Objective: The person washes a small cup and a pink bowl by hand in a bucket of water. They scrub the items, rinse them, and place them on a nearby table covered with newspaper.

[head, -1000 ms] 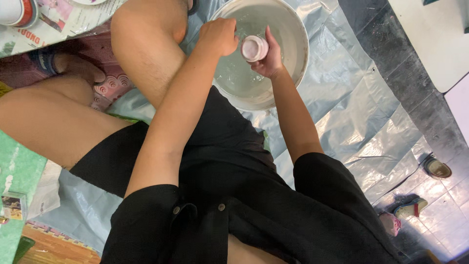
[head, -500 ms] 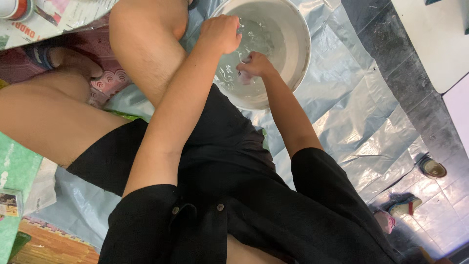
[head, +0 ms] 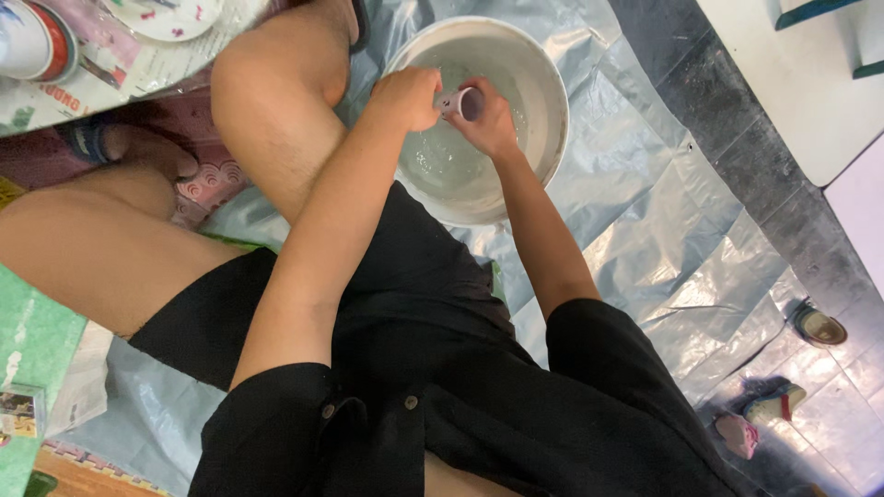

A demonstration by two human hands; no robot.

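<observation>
- My right hand (head: 488, 120) has its grip closed around a small pink cup (head: 459, 101), held on its side over the water
- My left hand (head: 405, 97) pinches the cup's other end
- Both hover inside the white basin (head: 543, 83), which sits on the silver plastic sheet (head: 645, 202)

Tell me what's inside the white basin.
The basin holds clear water. Above it, both hands, left and right, hold a small pink cup, hiding part of the bottom.
</observation>
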